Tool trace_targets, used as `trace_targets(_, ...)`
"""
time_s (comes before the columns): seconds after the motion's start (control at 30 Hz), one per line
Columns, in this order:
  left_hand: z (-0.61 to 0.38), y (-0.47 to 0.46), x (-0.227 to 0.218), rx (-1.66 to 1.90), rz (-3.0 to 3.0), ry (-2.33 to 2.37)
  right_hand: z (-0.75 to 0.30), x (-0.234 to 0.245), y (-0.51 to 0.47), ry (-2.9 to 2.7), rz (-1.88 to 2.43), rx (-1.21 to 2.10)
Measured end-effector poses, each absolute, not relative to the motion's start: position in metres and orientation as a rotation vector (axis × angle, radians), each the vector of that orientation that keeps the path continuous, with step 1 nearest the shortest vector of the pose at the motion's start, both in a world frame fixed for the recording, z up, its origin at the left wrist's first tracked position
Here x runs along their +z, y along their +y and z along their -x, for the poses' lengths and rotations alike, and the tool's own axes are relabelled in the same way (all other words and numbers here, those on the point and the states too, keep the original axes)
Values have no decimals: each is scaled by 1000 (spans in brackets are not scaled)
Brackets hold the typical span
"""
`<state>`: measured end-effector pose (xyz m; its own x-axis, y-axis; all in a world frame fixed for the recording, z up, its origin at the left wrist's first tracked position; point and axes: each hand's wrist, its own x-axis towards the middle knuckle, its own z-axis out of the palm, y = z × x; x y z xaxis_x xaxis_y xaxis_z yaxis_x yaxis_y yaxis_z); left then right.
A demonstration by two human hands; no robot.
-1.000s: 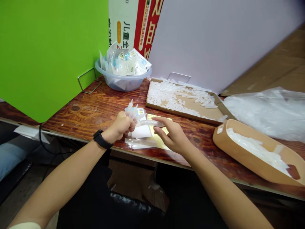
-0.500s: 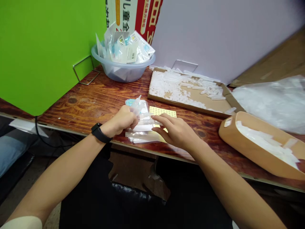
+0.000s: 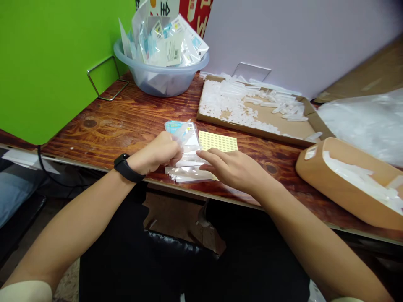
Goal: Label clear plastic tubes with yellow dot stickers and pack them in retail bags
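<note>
My left hand [image 3: 166, 149] is closed around several translucent plastic pieces [image 3: 185, 133] with narrow tips, which stick out above the fist; their exact kind is unclear. Under it lies a stack of clear plastic packets [image 3: 171, 126] with blue and white printed cards. My right hand [image 3: 231, 167] reaches over the packets from the right, fingers stretched and thumb apart, its fingertips at some clear tube-like pieces [image 3: 191, 154]. Beyond the right hand is a yellow sheet of small round stickers [image 3: 218, 141]. Clear plastic sleeves [image 3: 185, 174] lie near the table edge.
A bluish plastic basin [image 3: 166, 79] full of packed bags stands at the back left. Behind the hands, a shallow cardboard tray [image 3: 252, 129] holds many small translucent pieces. An orange-tan bin [image 3: 317, 165] with white strips sits at right, by a large plastic bag [image 3: 365, 121].
The view has tilted down slightly, so the tabletop things sit higher. My left fist still grips the plastic pieces, and my right fingers stay over the packets, slightly flatter.
</note>
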<state>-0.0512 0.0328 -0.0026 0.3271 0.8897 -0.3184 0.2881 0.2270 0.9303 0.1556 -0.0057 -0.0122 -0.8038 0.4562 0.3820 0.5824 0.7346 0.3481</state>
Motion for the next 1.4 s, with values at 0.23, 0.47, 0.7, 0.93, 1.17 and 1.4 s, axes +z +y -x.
trace_targets(0.23, 53, 34, -1, 514, -1337, 1224, -154, -9, -6, -2820, 836, -740)
trace_targets(0.47, 53, 38, -6, 407, -1453, 1308, -157, -11, -4, -2904, 761, -658)
trace_targets(0.7, 51, 34, -5, 426, -1435, 1307, -156, -17, -6, -2853, 774, -542)
trace_targets(0.93, 49, 31, -4, 441, -1420, 1232, -155, -17, -6, -2730, 766, -574)
trace_targets(1.17, 47, 28, -3, 498, -1459, 1160, -154, -23, -9, -2627, 824, -431)
trace_targets(1.4, 43, 24, -4, 553, -1563, 1254, -152, -31, -11, -2525, 861, -225)
